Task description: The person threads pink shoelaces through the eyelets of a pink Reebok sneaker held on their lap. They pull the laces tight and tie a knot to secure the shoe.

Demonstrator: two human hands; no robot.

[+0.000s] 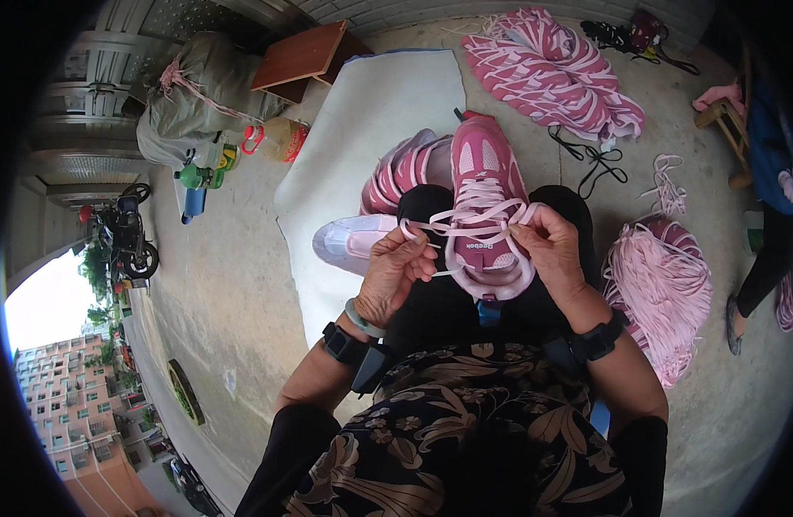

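Observation:
A pink sneaker (485,155) rests between my knees, its toe pointing away and its heel opening toward me. Pale pink shoelace (482,214) crosses its upper part in loose loops over the tongue. On the left, my left hand (396,267) pinches one stretch of the lace between thumb and forefinger. My right hand (551,248) grips another stretch at the shoe's right side, thumb and forefinger pressed together. Left of this shoe lie other pink shoes (349,243), partly behind my left knee, on a white sheet (370,103).
Bundled pink shoe uppers (543,65) and a heap of pale laces (659,293) lie at the right. Black cord (599,159) is on the concrete. A wooden stool (301,56), sacks (202,86) and a bottle (280,140) stand far left. A person's leg (754,267) shows at right.

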